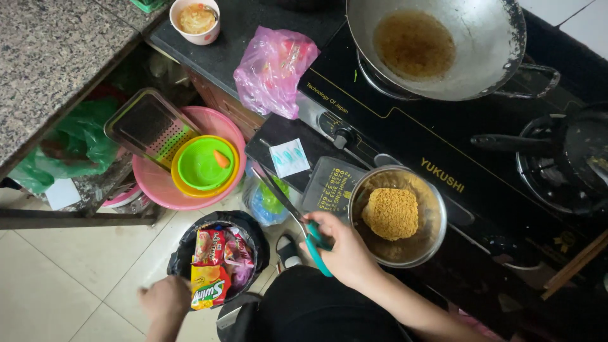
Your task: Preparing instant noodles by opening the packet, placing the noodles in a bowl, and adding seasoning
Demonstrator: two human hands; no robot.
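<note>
My right hand grips scissors by their teal handles, the blades pointing up and left over the stove's front edge. Just right of that hand a metal bowl holds a dry block of instant noodles. A small white and blue sachet lies on the stove corner near the blade tips. My left hand, blurred, hangs low at the left edge of a yellow and red wrapper resting on top of a black bin full of wrappers. Its hold on the wrapper is unclear.
A black gas stove carries a steel wok with brown oil and a black pan. A pink plastic bag and a small bowl of food sit on the counter. Below, a pink basin holds a green bowl and a grater.
</note>
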